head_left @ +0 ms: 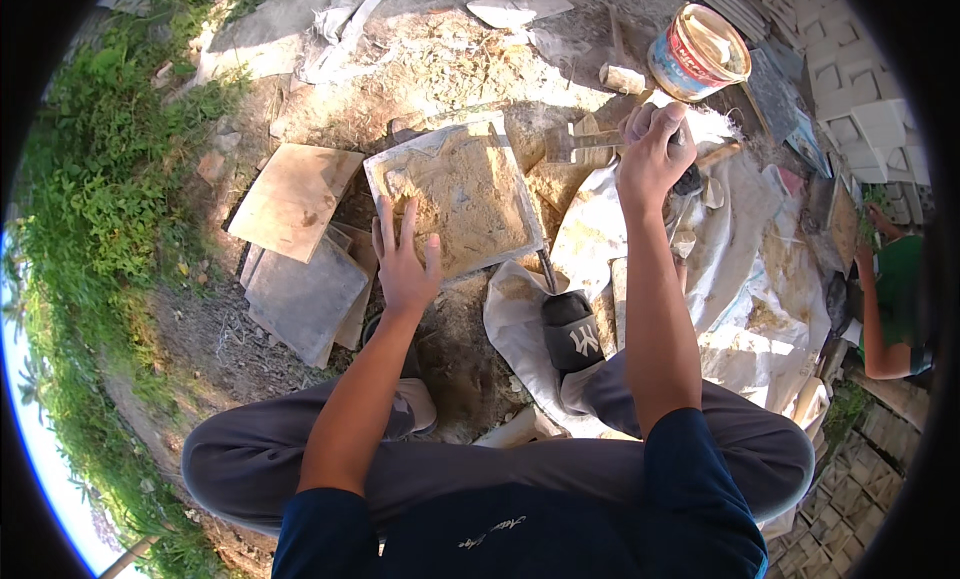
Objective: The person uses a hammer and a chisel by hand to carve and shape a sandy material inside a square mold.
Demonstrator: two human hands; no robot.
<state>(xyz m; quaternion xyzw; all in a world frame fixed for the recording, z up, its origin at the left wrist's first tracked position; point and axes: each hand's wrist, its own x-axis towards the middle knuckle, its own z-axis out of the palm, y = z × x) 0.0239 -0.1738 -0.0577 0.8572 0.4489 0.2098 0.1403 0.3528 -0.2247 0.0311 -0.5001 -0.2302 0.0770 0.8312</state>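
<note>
A square slab (465, 194) lies on the ground before me, its face covered with sandy, yellowish crumbs. My left hand (405, 264) is open, fingers spread over the slab's near left edge; whether it presses on it I cannot tell. Raised to the right of the slab, my right hand (658, 154) is closed, with something greyish at its fingers that I cannot make out. Just left of that hand is a flat metal tool (580, 142). Beyond it lies a mallet (622, 79) with a pale head.
Square tiles (300, 199) are piled left of the slab. A paint bucket (700, 54) stands at the far right, and a crumpled whitish sheet (740, 279) covers ground nearby. Green plants (110, 199) line the left. At the right edge another person's arm (880, 319) shows.
</note>
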